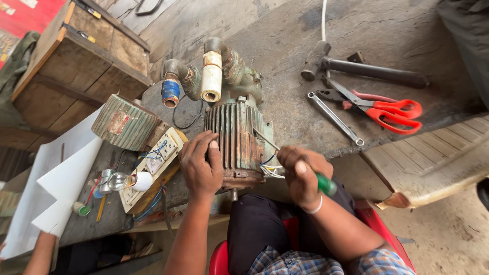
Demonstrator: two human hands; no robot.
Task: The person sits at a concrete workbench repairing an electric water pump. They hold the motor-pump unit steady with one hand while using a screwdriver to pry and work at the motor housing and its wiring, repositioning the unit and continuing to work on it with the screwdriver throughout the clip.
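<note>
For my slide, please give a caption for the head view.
Left hand steadies rusty green finned motor; right hand holds green-handled screwdriver at its wires.

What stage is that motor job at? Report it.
Done: the ribbed end cover lies off, beside the motor. In hand: the left hand steadies the motor while the right hand works a green-handled screwdriver at the loose wires. Left: wires hang unconnected; cover still off.
</note>
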